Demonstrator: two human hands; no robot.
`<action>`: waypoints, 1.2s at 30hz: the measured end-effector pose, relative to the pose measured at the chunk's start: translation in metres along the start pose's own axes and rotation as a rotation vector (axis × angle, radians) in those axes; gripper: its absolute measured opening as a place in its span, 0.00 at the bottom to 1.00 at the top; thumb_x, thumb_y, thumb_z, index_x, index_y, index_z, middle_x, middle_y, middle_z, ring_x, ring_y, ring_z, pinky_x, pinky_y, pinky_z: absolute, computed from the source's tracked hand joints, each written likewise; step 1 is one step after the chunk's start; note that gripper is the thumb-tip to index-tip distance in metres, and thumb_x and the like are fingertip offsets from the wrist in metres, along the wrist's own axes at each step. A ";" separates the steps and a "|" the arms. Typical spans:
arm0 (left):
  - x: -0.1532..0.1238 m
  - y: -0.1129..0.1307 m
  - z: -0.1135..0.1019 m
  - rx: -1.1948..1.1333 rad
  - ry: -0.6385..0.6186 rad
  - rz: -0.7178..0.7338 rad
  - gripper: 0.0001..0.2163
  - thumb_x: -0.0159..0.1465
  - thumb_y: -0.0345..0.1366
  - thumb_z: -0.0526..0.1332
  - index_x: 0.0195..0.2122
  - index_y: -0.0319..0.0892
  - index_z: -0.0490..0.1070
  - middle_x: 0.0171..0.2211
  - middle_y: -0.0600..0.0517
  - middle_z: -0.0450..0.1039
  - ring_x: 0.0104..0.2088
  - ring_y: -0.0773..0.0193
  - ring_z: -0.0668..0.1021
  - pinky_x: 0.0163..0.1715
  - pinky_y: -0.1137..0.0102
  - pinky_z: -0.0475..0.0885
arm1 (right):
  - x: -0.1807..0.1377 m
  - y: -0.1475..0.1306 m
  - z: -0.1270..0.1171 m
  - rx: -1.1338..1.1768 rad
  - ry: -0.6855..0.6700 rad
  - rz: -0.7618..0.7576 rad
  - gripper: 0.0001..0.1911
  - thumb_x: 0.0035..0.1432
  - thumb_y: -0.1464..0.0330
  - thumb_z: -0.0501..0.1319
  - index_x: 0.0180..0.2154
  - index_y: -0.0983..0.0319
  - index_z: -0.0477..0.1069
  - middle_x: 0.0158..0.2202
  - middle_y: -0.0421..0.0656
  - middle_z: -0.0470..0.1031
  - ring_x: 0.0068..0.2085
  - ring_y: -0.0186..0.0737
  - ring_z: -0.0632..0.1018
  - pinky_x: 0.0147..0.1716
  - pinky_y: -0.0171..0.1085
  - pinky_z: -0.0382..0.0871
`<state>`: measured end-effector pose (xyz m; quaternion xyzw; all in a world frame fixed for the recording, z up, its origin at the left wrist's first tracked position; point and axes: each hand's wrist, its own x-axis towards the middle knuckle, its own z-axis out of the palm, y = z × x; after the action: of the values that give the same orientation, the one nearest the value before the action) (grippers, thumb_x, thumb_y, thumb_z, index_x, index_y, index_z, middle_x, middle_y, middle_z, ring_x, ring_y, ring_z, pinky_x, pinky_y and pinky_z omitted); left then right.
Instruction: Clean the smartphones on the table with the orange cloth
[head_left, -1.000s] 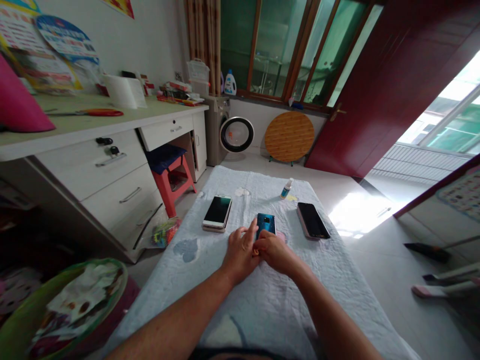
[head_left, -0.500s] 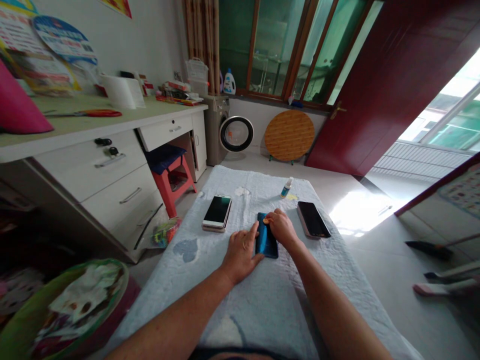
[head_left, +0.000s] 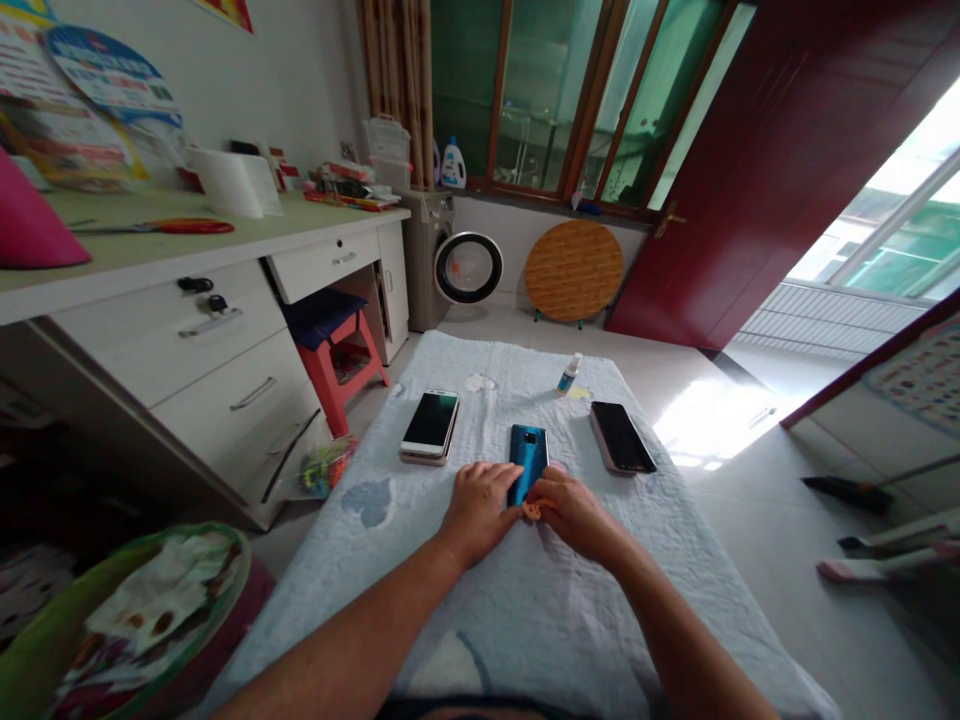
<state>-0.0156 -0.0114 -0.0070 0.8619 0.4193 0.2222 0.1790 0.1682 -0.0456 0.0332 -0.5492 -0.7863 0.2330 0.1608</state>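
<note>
A blue smartphone lies back side up on the cloth-covered table, its camera block at the far end. My left hand holds it along the left side, fingertips on the edge and thumb by the near left corner. Pinched in my right hand is a small orange cloth, pressed at the phone's near end. Left of it lies a white phone on top of another device. To the right is a dark-screened phone, stacked on something pinkish. Farther back stands a small spray bottle.
A light blue patterned cloth covers the table. On the left are a white desk, a red stool and a full waste bin. A washing machine with its door open and a round wooden tabletop stand behind.
My right hand has slid the orange cloth from the phone's far end down to its near end. The camera block is now uncovered. My left hand stays at the phone's left side.
</note>
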 end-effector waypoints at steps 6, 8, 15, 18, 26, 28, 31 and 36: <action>0.001 0.000 -0.003 0.014 -0.027 0.019 0.17 0.62 0.46 0.62 0.51 0.51 0.72 0.56 0.49 0.70 0.53 0.51 0.69 0.53 0.54 0.60 | 0.014 0.021 -0.008 -0.088 0.070 0.115 0.13 0.59 0.76 0.53 0.37 0.62 0.75 0.35 0.42 0.69 0.34 0.33 0.71 0.36 0.31 0.60; 0.002 0.001 -0.004 0.017 -0.031 0.019 0.17 0.61 0.46 0.63 0.51 0.51 0.72 0.56 0.49 0.70 0.53 0.51 0.69 0.53 0.53 0.60 | 0.026 0.028 -0.010 -0.130 0.101 0.133 0.13 0.60 0.75 0.53 0.37 0.62 0.76 0.35 0.42 0.69 0.35 0.33 0.71 0.37 0.30 0.60; 0.002 0.002 -0.005 0.031 -0.015 0.031 0.18 0.60 0.43 0.65 0.51 0.50 0.73 0.54 0.49 0.71 0.52 0.51 0.70 0.52 0.54 0.60 | 0.064 0.048 -0.008 -0.206 0.253 0.260 0.14 0.60 0.74 0.53 0.40 0.63 0.76 0.37 0.45 0.71 0.35 0.34 0.72 0.37 0.30 0.60; 0.001 0.002 -0.004 0.034 -0.011 0.031 0.18 0.60 0.42 0.65 0.51 0.50 0.72 0.54 0.49 0.71 0.52 0.51 0.70 0.53 0.54 0.60 | 0.068 0.053 -0.006 -0.200 0.305 0.313 0.13 0.60 0.72 0.53 0.40 0.63 0.77 0.37 0.45 0.73 0.36 0.35 0.73 0.38 0.31 0.61; 0.001 0.002 -0.003 0.039 0.001 0.031 0.18 0.59 0.43 0.65 0.51 0.50 0.72 0.54 0.50 0.71 0.52 0.51 0.70 0.53 0.54 0.60 | 0.031 0.037 -0.005 -0.056 0.273 0.345 0.14 0.60 0.61 0.56 0.35 0.62 0.77 0.30 0.43 0.78 0.32 0.37 0.76 0.30 0.32 0.60; 0.001 0.002 -0.002 0.037 0.013 0.030 0.18 0.59 0.43 0.66 0.50 0.50 0.72 0.55 0.50 0.71 0.52 0.51 0.70 0.53 0.54 0.60 | 0.017 0.030 -0.002 -0.032 0.268 0.344 0.14 0.59 0.61 0.57 0.33 0.62 0.77 0.29 0.43 0.78 0.32 0.38 0.76 0.29 0.31 0.59; 0.000 0.003 -0.001 0.036 0.022 0.026 0.17 0.59 0.41 0.66 0.50 0.50 0.73 0.54 0.49 0.71 0.52 0.51 0.70 0.54 0.53 0.59 | -0.002 0.021 0.004 0.008 0.263 0.326 0.14 0.60 0.61 0.56 0.33 0.62 0.76 0.29 0.43 0.78 0.31 0.37 0.76 0.29 0.31 0.59; 0.000 0.002 0.000 0.035 0.025 0.032 0.17 0.59 0.40 0.66 0.50 0.50 0.73 0.54 0.48 0.71 0.52 0.51 0.70 0.54 0.53 0.60 | -0.013 0.014 0.007 0.048 0.234 0.325 0.14 0.60 0.61 0.56 0.32 0.63 0.75 0.26 0.42 0.77 0.28 0.36 0.75 0.27 0.31 0.58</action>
<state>-0.0142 -0.0122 -0.0064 0.8686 0.4113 0.2287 0.1549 0.1802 -0.0551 0.0199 -0.6884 -0.6574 0.2092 0.2243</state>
